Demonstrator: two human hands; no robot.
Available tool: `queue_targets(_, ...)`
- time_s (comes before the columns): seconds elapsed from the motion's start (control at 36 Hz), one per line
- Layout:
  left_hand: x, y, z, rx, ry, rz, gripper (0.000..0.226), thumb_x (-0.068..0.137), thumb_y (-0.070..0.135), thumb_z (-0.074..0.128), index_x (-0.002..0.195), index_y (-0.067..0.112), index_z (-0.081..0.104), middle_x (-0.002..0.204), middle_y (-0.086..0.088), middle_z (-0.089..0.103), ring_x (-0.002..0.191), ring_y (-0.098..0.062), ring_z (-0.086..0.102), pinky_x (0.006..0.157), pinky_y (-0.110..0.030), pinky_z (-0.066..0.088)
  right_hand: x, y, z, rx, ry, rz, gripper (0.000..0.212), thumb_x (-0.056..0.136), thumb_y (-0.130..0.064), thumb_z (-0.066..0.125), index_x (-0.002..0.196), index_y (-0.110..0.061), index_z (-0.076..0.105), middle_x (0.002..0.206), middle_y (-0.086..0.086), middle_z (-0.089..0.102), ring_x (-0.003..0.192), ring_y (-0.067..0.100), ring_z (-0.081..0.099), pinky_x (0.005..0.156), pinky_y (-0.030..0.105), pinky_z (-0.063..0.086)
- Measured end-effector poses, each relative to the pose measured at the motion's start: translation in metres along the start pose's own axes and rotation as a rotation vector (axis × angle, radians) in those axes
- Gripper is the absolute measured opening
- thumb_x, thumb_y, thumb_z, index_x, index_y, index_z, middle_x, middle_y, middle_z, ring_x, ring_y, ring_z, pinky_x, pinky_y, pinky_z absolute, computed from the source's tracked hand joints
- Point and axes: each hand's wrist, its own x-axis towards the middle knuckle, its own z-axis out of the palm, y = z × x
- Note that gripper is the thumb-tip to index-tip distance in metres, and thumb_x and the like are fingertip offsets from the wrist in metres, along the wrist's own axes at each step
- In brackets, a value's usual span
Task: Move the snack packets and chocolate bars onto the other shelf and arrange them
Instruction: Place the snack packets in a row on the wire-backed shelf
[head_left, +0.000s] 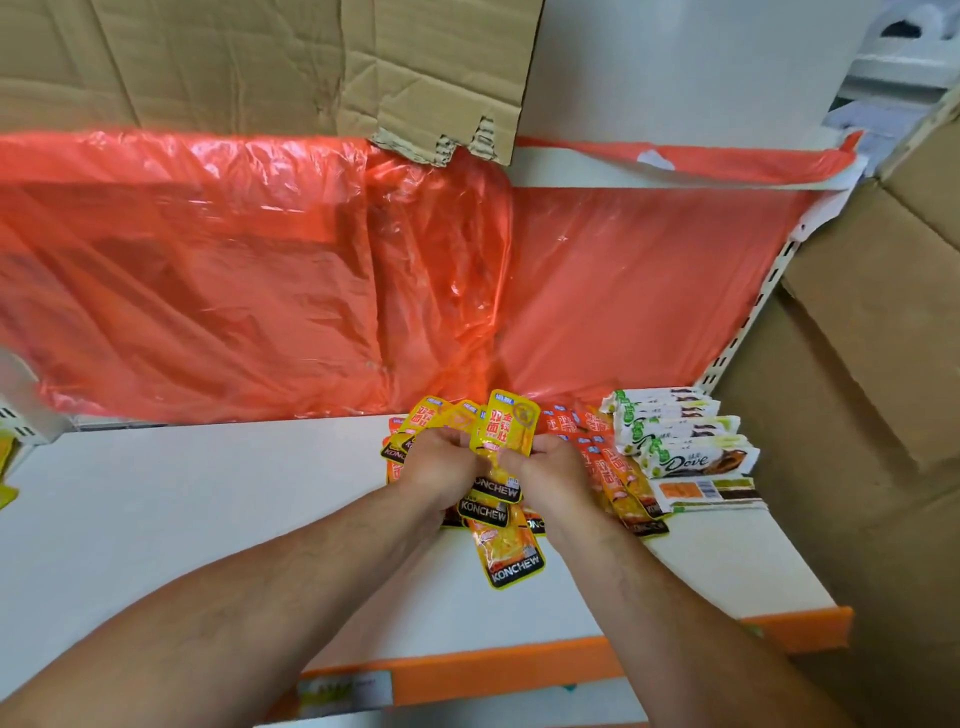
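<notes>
Both hands, left hand (441, 462) and right hand (545, 467), grip yellow snack packets (506, 423) on the shelf (208, 519); arranging under way; next, likely laying them beside the chocolate bars (680, 436).

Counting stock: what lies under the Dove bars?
A flat pack with an orange label and barcode pokes out beneath the Dove bars, on the white shelf. Anything further under the stack is covered.

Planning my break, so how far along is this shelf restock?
Done: Dove bars are stacked at the right end of the shelf, orange packets laid beside them. In hand: left hand and right hand grip a fan of yellow packets. Left: arranging those, plus the loose packet lying nearer the front edge.
</notes>
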Motion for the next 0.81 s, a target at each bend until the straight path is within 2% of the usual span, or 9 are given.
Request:
queue_targets(0.08,-0.009,-0.007,-0.014,-0.109,-0.045,-0.046,0.018,0.069,-0.001,0.073,0.082,0.006,0.063,0.077,-0.022,0.066,0.068,-0.034,0.066,0.071,-0.062,0.056,-0.012,-0.006,0.008,0.044,-0.017,-0.017,0.005,0.077,-0.023,0.077,0.073,-0.021,0.075,0.078,0.006,0.075,0.072,0.027,0.068,0.065,0.043,0.055)
queue_targets(0.17,-0.017,-0.012,-0.032,-0.199,-0.051,-0.032,0.031,0.075,-0.006,0.073,0.103,-0.012,0.061,0.096,-0.030,0.070,0.074,-0.035,0.068,0.074,-0.058,0.058,-0.019,-0.009,0.019,0.086,-0.056,-0.036,0.011,0.085,-0.013,0.074,0.076,-0.018,0.074,0.084,0.007,0.076,0.073,0.019,0.063,0.067,0.034,0.052)
queue_targets(0.31,-0.030,-0.011,-0.069,-0.315,-0.019,-0.016,0.019,0.082,-0.012,0.059,0.096,-0.002,0.068,0.083,-0.018,0.072,0.061,-0.024,0.068,0.055,-0.029,0.057,-0.033,-0.022,0.048,0.117,-0.105,-0.068,0.011,0.086,-0.010,0.073,0.077,-0.017,0.074,0.089,0.015,0.075,0.074,0.019,0.063,0.071,0.033,0.049)
queue_targets(0.39,-0.039,-0.013,-0.102,-0.348,0.019,-0.011,0.023,0.079,-0.013,0.052,0.081,0.005,0.067,0.072,-0.015,0.068,0.052,-0.021,0.062,0.048,-0.024,0.050,-0.043,-0.030,0.074,0.120,-0.130,-0.072,0.005,0.084,-0.009,0.074,0.080,-0.013,0.074,0.091,0.020,0.074,0.074,0.023,0.064,0.072,0.037,0.050)
queue_targets(0.47,-0.046,-0.023,-0.140,-0.391,0.073,0.003,0.024,0.081,-0.013,0.051,0.081,0.005,0.067,0.072,-0.014,0.069,0.052,-0.021,0.062,0.047,-0.024,0.049,-0.057,-0.036,0.105,0.116,-0.169,-0.071,0.004,0.080,-0.013,0.076,0.080,-0.011,0.073,0.083,0.018,0.073,0.072,0.023,0.062,0.068,0.038,0.047)
queue_targets(0.56,-0.056,-0.041,-0.183,-0.435,0.121,0.021,0.021,0.086,-0.010,0.055,0.097,0.001,0.068,0.081,-0.016,0.073,0.064,-0.025,0.066,0.061,-0.031,0.055,-0.073,-0.036,0.141,0.137,-0.220,-0.072,0.033,0.065,-0.029,0.072,0.084,-0.002,0.068,0.077,0.011,0.066,0.074,0.024,0.058,0.070,0.038,0.044)
queue_targets(0.61,-0.064,-0.055,-0.213,-0.457,0.147,0.024,0.016,0.088,-0.008,0.059,0.095,0.002,0.069,0.078,-0.013,0.074,0.063,-0.024,0.068,0.061,-0.031,0.057,-0.086,-0.035,0.166,0.124,-0.259,-0.077,0.042,0.063,-0.034,0.072,0.087,0.001,0.066,0.078,0.009,0.064,0.076,0.024,0.058,0.071,0.038,0.044)
queue_targets(0.69,-0.080,-0.073,-0.258,-0.470,0.180,0.024,0.010,0.088,-0.007,0.062,0.094,-0.001,0.068,0.076,-0.013,0.073,0.059,-0.021,0.069,0.053,-0.028,0.055,-0.116,-0.039,0.202,0.079,-0.295,-0.092,0.016,0.075,-0.022,0.073,0.079,-0.007,0.070,0.082,0.010,0.073,0.079,0.032,0.068,0.074,0.043,0.051)
queue_targets(0.81,-0.103,-0.097,-0.316,-0.469,0.243,0.019,0.015,0.088,-0.007,0.063,0.102,-0.010,0.066,0.083,-0.021,0.071,0.060,-0.025,0.068,0.056,-0.031,0.057,-0.155,-0.046,0.250,0.070,-0.372,-0.076,0.004,0.085,-0.012,0.070,0.082,-0.009,0.072,0.089,0.015,0.076,0.092,0.038,0.072,0.087,0.055,0.054)
